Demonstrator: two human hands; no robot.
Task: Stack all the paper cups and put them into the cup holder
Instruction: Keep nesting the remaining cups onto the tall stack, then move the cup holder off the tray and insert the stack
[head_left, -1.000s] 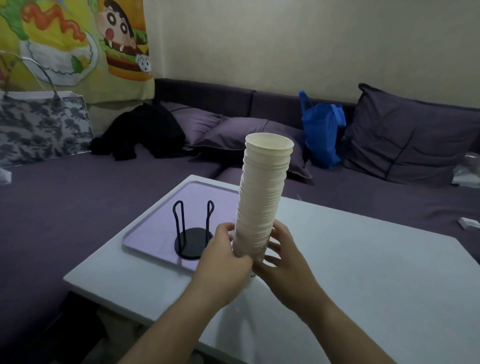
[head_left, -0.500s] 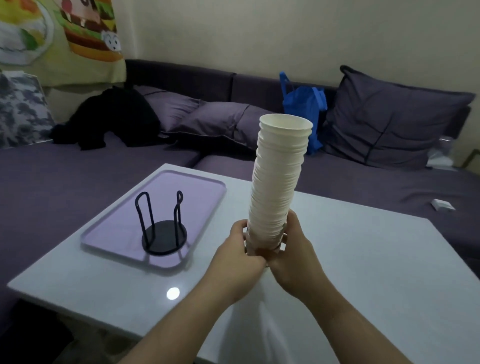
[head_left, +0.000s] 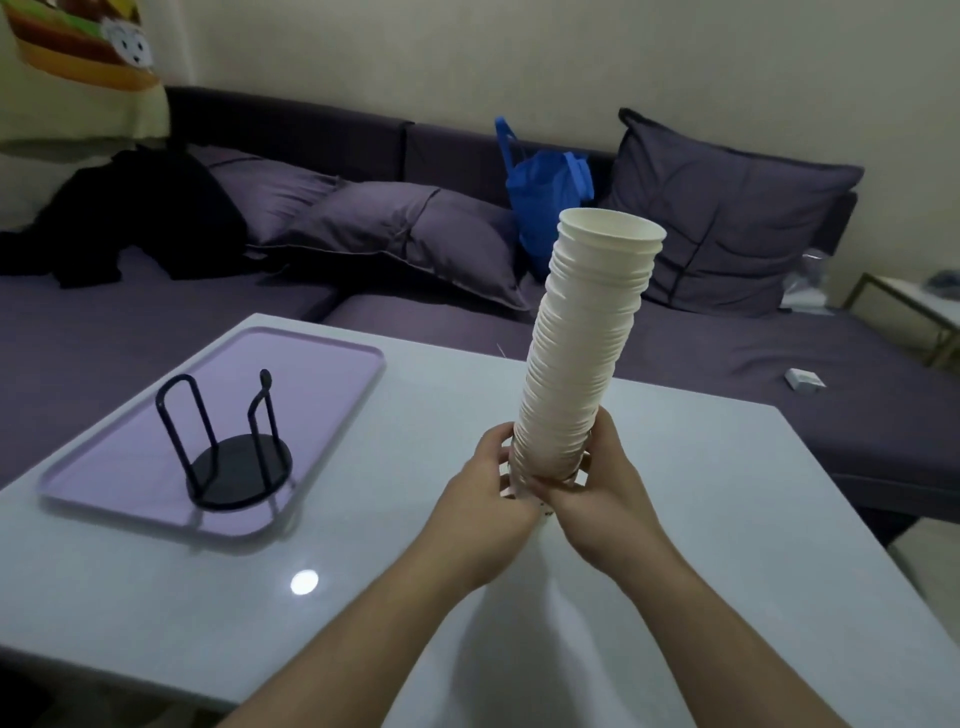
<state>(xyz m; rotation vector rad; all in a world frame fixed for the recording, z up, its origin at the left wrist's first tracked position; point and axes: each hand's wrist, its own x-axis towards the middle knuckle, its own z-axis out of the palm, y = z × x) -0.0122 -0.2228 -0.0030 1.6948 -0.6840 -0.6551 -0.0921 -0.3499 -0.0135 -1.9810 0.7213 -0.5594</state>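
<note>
Change since earlier: both hands and the stack of cups (head_left: 584, 358) now sit further right in the view, and the cup holder (head_left: 228, 447) appears further to the left, well apart from the stack; the grip at the bottom looks the same.
Step in hand: stacking seems finished, since no single cup lies on the worktop (head_left: 727, 519); I judge the person is carrying the stack toward the holder.
Left hand (head_left: 488, 499): clenched around the lowest cups from the left side.
Right hand (head_left: 605, 483): clenched around the same bottom part from the right, fingers wrapped around the front.
Stack position: held upright above the worktop, leaning a little to the right at the top; it touches nothing except the hands.
Stack look: white paper, many rims packed closely, the top cup open upward; the column is tall and slightly bent, so it may sway.
Holder: black round base with upright wire loops, standing on the purple tray (head_left: 322, 358), with nothing inside.
Next move: bring the stack left over the tray, keep it straight, and lower its bottom between the wire loops onto the base.
</note>
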